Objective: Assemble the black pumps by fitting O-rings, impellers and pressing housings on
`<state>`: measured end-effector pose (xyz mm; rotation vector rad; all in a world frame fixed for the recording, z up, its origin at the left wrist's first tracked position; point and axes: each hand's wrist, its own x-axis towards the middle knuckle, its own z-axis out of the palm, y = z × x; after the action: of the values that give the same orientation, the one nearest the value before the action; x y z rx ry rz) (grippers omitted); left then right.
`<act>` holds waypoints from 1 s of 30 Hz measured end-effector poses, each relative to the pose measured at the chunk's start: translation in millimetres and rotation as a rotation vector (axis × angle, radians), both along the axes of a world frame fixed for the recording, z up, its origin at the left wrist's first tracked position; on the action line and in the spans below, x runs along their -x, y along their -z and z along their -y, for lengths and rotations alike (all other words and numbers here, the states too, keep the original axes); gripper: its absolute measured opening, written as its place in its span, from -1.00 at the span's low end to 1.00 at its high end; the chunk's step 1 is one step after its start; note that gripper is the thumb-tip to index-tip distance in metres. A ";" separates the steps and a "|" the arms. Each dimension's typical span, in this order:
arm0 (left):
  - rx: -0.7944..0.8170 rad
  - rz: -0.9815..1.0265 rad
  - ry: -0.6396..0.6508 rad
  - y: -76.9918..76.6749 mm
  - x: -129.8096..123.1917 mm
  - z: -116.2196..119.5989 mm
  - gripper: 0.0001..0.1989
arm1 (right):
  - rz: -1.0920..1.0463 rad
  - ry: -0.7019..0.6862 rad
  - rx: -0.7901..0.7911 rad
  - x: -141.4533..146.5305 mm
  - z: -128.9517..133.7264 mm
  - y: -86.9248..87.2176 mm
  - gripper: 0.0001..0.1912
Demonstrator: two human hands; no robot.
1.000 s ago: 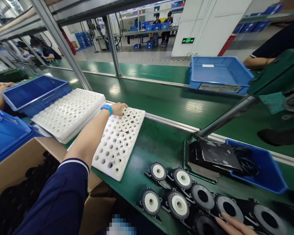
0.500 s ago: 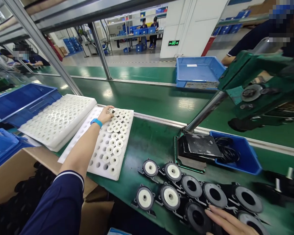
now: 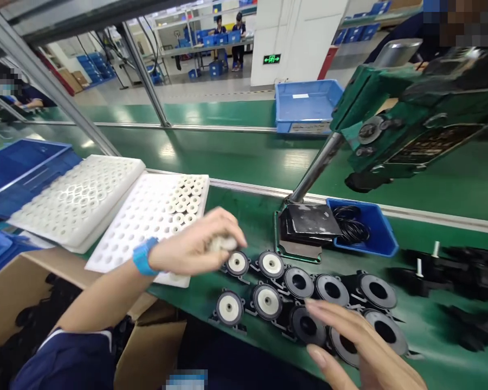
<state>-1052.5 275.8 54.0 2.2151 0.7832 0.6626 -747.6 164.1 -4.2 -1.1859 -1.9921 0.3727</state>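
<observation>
My left hand, with a blue band at the wrist, is curled around at least one small white flanged ring; blur hides how many. It hovers between the white foam tray and the black round parts. More white rings fill the tray's right-hand columns. Below and to the right stand several black round housings. Some have a white disc in the centre, like this housing; others, such as this ringed housing, show a dark centre. Over the nearer ones, my right hand is open, fingers apart.
A green press rises at the right, with a black block at its base. Beside it sits a blue bin of black cords. Stacked foam trays and a cardboard box are at left. More black parts lie far right.
My left hand has left the foam tray and come right and nearer, carrying white ring material. My right hand is further into view over the black housings. The camera view has shifted.
</observation>
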 end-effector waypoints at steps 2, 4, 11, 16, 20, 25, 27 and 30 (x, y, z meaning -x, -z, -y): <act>0.034 0.025 0.144 -0.4 -30.3 27.3 -0.58 | -0.031 -0.067 0.068 12.0 -1.5 -4.5 -0.59; 0.044 0.055 0.206 3.5 -49.6 46.3 -0.42 | -0.098 -0.132 0.099 21.0 -0.5 -7.8 -0.50; -0.139 0.152 0.128 16.1 -71.4 85.6 -0.03 | -0.276 -0.135 0.113 17.9 19.2 -4.4 -0.49; -0.109 0.263 -0.009 21.4 -83.3 106.5 -0.07 | -0.262 -0.137 0.116 4.8 30.7 1.6 -0.59; -0.073 0.235 -0.015 21.2 -85.8 112.4 -0.26 | -0.205 -0.104 0.115 -4.1 36.4 2.4 -0.56; 0.242 0.228 0.002 22.1 -84.7 105.1 -0.72 | -0.399 -0.209 0.409 -8.9 36.0 1.2 -0.69; 0.412 0.254 -0.038 27.0 -85.9 103.3 -0.69 | -0.544 -0.269 0.559 -6.7 33.9 1.4 -0.72; 0.602 0.309 -0.093 36.5 -89.6 104.9 -0.65 | -0.642 -0.250 0.616 -1.9 30.9 2.6 -0.68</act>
<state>-963.0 170.9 17.5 1.5000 0.7998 0.6838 -745.7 133.2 -6.8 -0.9767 -1.4790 1.3820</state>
